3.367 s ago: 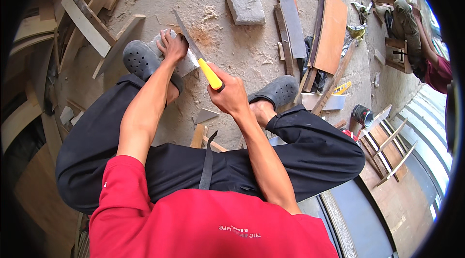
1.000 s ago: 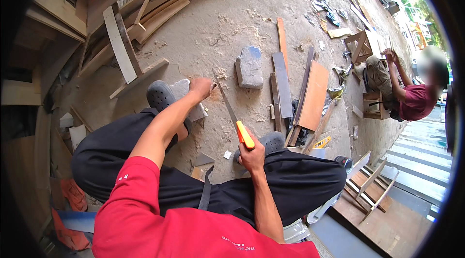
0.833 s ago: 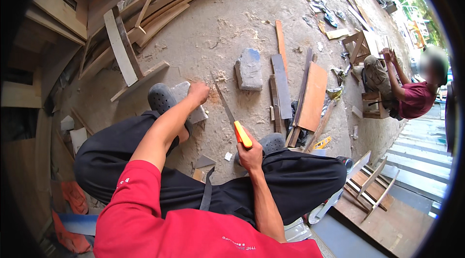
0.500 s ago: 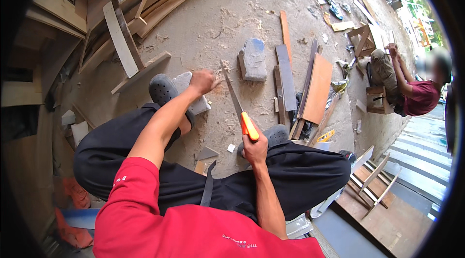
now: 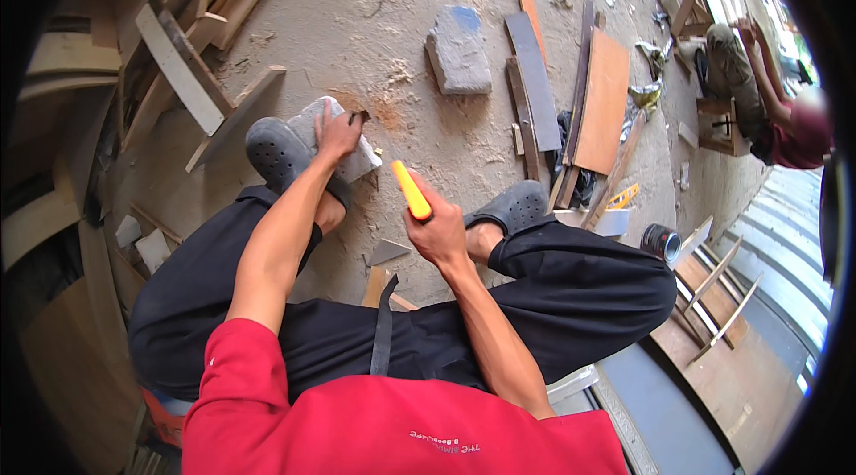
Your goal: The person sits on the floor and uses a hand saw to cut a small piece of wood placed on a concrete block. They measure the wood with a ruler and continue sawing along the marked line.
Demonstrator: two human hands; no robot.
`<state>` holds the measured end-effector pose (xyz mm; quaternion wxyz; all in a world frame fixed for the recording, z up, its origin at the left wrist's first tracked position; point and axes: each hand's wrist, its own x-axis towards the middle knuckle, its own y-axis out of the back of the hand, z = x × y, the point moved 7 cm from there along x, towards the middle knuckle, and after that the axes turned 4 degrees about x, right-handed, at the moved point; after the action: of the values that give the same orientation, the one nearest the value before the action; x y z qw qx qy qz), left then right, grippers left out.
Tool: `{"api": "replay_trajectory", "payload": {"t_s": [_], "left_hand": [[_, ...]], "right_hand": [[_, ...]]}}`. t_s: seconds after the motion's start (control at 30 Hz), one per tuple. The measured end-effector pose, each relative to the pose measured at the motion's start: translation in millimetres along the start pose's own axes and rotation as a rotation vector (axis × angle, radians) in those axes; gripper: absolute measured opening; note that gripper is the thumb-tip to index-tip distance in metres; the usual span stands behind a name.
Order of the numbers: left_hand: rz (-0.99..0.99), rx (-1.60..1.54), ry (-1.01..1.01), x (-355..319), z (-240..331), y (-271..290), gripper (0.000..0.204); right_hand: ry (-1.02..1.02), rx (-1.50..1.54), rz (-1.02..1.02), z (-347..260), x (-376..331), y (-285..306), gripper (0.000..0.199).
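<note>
My right hand [image 5: 435, 230] is wrapped round the yellow-orange handle of a handsaw [image 5: 410, 191], which points up and left; its thin blade is hard to make out now. My left hand [image 5: 339, 132] is closed over a pale concrete block [image 5: 361, 160], with a small dark brown piece of wood [image 5: 360, 115] at its fingertips. My left foot, in a grey clog [image 5: 283, 152], rests against that block. Reddish sawdust [image 5: 390, 112] lies just beyond the left hand.
Another stone block [image 5: 459, 51] stands ahead. To its right lie wooden boards [image 5: 602, 100] and strips. More timber [image 5: 183, 74] leans at the left. A can [image 5: 660, 241] stands by my right knee. A co-worker [image 5: 789, 123] sits at the far right.
My left hand has moved back onto the block and now has a dark wood piece at its fingers. The saw has swung left, handle first, and its blade shows less. The view has shifted.
</note>
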<state>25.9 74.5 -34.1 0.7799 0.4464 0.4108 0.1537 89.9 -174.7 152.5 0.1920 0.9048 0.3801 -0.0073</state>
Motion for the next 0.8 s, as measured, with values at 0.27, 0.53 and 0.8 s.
{"api": "replay_trajectory", "payload": {"t_s": [0.27, 0.53, 0.8], "left_hand": [[0.046, 0.076, 0.039, 6.9, -14.9, -4.0, 0.044], [0.042, 0.087, 0.002, 12.8, -21.8, -9.3, 0.043], [0.046, 0.063, 0.005, 9.7, -16.6, -4.5, 0.042]], "right_hand": [[-0.059, 0.008, -0.115, 7.4, 8.7, -17.2, 0.059], [-0.069, 0.041, -0.110, 8.4, 19.5, -12.9, 0.060], [-0.031, 0.075, -0.031, 18.0, 21.0, -12.6, 0.060]]}}
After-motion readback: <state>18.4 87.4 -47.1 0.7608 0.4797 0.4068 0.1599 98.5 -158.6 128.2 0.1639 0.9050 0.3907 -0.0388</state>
